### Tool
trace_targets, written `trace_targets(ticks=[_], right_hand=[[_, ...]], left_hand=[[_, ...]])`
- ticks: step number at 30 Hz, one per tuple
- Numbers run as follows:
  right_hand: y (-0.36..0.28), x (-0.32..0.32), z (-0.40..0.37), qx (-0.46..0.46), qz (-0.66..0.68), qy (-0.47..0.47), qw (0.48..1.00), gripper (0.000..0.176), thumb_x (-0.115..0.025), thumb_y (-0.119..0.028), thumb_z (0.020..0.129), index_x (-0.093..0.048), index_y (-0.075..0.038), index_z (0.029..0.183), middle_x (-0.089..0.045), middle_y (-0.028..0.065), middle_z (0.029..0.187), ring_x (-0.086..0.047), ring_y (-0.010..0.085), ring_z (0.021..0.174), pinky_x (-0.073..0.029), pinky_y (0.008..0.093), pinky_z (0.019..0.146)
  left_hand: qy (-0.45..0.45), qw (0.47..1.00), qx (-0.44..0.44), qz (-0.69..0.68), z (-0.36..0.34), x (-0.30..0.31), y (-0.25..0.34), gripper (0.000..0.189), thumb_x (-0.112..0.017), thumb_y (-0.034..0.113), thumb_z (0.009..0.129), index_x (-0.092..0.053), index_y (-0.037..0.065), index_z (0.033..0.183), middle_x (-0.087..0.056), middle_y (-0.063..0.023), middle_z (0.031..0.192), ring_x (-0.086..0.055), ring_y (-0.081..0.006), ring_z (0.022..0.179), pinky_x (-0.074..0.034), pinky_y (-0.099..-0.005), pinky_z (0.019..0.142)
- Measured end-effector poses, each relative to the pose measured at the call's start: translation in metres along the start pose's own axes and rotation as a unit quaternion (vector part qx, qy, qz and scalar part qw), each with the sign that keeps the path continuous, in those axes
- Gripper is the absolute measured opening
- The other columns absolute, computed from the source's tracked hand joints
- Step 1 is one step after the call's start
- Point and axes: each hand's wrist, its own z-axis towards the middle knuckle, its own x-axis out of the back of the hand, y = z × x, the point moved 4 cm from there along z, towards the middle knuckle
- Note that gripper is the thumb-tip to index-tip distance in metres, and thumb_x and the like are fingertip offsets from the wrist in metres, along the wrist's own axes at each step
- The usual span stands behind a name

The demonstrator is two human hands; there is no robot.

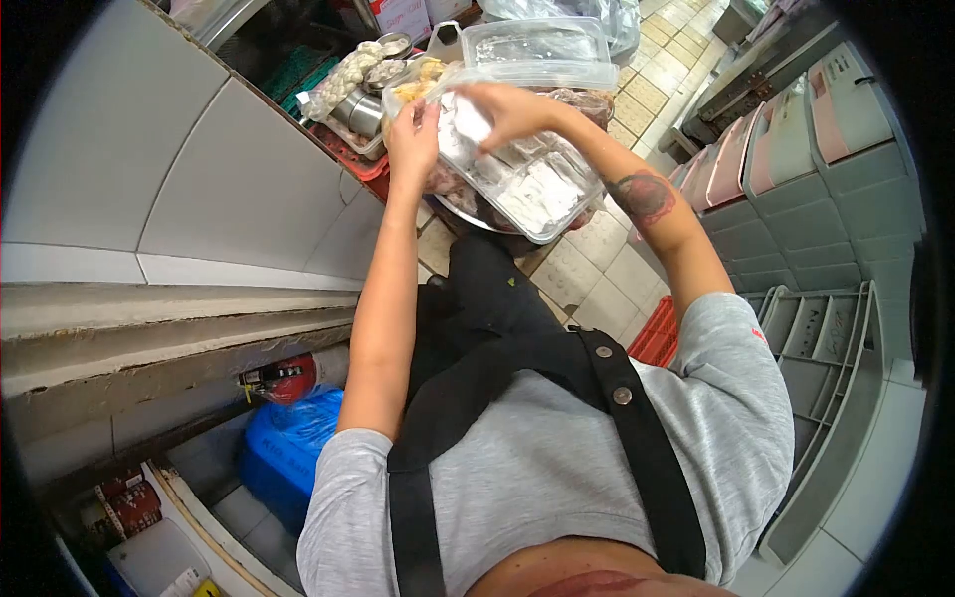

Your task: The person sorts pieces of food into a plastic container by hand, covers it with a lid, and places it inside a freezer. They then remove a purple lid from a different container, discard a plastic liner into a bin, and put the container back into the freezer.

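Observation:
A clear plastic tray [542, 231] holding white, powder-like or floury blocks [547, 194] rests at a tilt over a round bowl of reddish meat-like pieces [587, 102]. At the tray's left edge is my left hand [413, 142], its fingers bent against the rim; what they grip is hard to make out. My right hand [505, 111] hovers over the tray's upper part with its fingers apart. Behind the tray lies a clear lid or second container [537, 42]. Yellowish pieces [423, 78] in a bag sit just beyond my left hand.
Metal tins [360, 111] and a bag of pale pieces [343, 78] stand on a red tray [373, 171] at the left. Grey drawers with pink fronts [786, 134] line the right side. A red crate [657, 335] and a blue bag [288, 448] are lower down.

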Motion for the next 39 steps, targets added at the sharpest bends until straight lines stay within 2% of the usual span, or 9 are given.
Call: trace_targets(ticks=[3, 5, 9, 11, 21, 24, 27, 34, 39], right_hand=[[0.013, 0.015, 0.007, -0.068, 0.043, 0.138, 0.987, 0.094, -0.079, -0.036, 0.061, -0.036, 0.002, 0.135, -0.049, 0.0255, 0.126, -0.049, 0.0348, 0.116, -0.039, 0.0367, 0.099], [0.006, 0.022, 0.015, -0.144, 0.029, 0.137, 0.98, 0.092, -0.079, -0.038, 0.064, -0.037, 0.003, 0.134, -0.051, 0.0261, 0.124, -0.05, 0.0342, 0.116, -0.039, 0.0362, 0.098], [0.003, 0.022, 0.016, -0.025, 0.059, 0.184, 0.981, 0.077, -0.076, -0.038, 0.071, -0.044, -0.001, 0.131, -0.059, 0.0178, 0.111, -0.059, 0.0254, 0.096, -0.048, 0.0344, 0.081], [0.013, 0.024, 0.012, -0.119, 0.258, 0.099, 0.954, 0.068, -0.074, -0.037, 0.075, -0.047, -0.003, 0.128, -0.06, 0.0129, 0.108, -0.058, 0.0189, 0.089, -0.048, 0.0303, 0.072], [0.043, -0.005, 0.011, -0.192, 0.353, 0.247, 0.882, 0.051, -0.071, -0.029, 0.082, -0.053, 0.004, 0.117, -0.064, 0.0093, 0.097, -0.059, 0.0119, 0.081, -0.049, 0.0261, 0.066], [0.045, 0.015, -0.006, -0.225, 0.208, 0.307, 0.901, 0.055, -0.073, -0.032, 0.078, -0.055, 0.005, 0.115, -0.065, 0.0128, 0.095, -0.062, 0.0152, 0.082, -0.05, 0.0282, 0.068], [0.05, 0.024, -0.014, -0.216, 0.197, 0.384, 0.876, 0.056, -0.075, -0.038, 0.074, -0.059, 0.003, 0.109, -0.068, 0.0163, 0.091, -0.065, 0.0199, 0.079, -0.052, 0.0318, 0.068], [0.02, 0.013, -0.011, -0.165, 0.415, 0.209, 0.87, 0.047, -0.062, -0.034, 0.089, -0.053, 0.0, 0.119, -0.063, 0.0054, 0.089, -0.059, 0.0115, 0.079, -0.048, 0.0232, 0.067], [0.025, 0.017, -0.028, -0.166, 0.068, 0.126, 0.976, 0.04, -0.067, -0.03, 0.082, -0.061, -0.002, 0.11, -0.064, 0.0131, 0.094, -0.063, 0.0241, 0.085, -0.051, 0.0343, 0.07]], left_hand=[[-0.12, 0.956, 0.162, -0.215, 0.005, -0.016, 0.005, 0.044, -0.058, 0.033, 0.091, -0.055, -0.006, 0.112, -0.063, -0.014, 0.099, -0.063, -0.0202, 0.087, -0.051, -0.0315, 0.077], [-0.127, 0.949, 0.163, -0.239, 0.003, -0.024, 0.012, 0.041, -0.058, 0.03, 0.092, -0.055, -0.006, 0.111, -0.062, -0.0141, 0.101, -0.063, -0.0199, 0.085, -0.052, -0.0317, 0.076], [-0.115, 0.917, 0.181, -0.336, 0.005, -0.024, 0.009, 0.033, -0.055, 0.02, 0.093, -0.053, -0.005, 0.115, -0.062, -0.0124, 0.105, -0.064, -0.02, 0.087, -0.055, -0.0329, 0.071], [-0.113, 0.891, 0.179, -0.402, 0.009, -0.023, -0.001, 0.032, -0.052, 0.019, 0.095, -0.051, -0.003, 0.118, -0.061, -0.0106, 0.107, -0.064, -0.019, 0.087, -0.056, -0.0331, 0.068], [-0.118, 0.961, 0.139, -0.21, 0.019, -0.024, -0.003, 0.038, -0.052, 0.031, 0.095, -0.053, -0.001, 0.115, -0.064, -0.0088, 0.096, -0.063, -0.0169, 0.085, -0.051, -0.0302, 0.068], [-0.106, 0.977, -0.065, 0.172, 0.01, -0.013, -0.004, 0.039, -0.057, 0.03, 0.092, -0.056, -0.002, 0.113, -0.064, -0.0094, 0.096, -0.063, -0.016, 0.085, -0.05, -0.0274, 0.07], [-0.149, 0.987, 0.046, -0.029, -0.004, -0.025, 0.007, 0.04, -0.064, 0.028, 0.087, -0.057, -0.002, 0.112, -0.066, -0.0071, 0.093, -0.064, -0.0173, 0.079, -0.05, -0.0274, 0.071], [-0.071, 0.876, 0.195, -0.436, -0.001, -0.046, 0.009, 0.038, -0.066, 0.009, 0.085, -0.052, 0.004, 0.119, -0.06, -0.0063, 0.112, -0.059, -0.0202, 0.1, -0.053, -0.0369, 0.077], [0.078, 0.919, 0.119, -0.369, 0.006, -0.029, -0.019, 0.035, -0.068, 0.005, 0.082, -0.055, -0.001, 0.114, -0.063, -0.009, 0.105, -0.061, -0.0185, 0.091, -0.05, -0.0331, 0.078]])
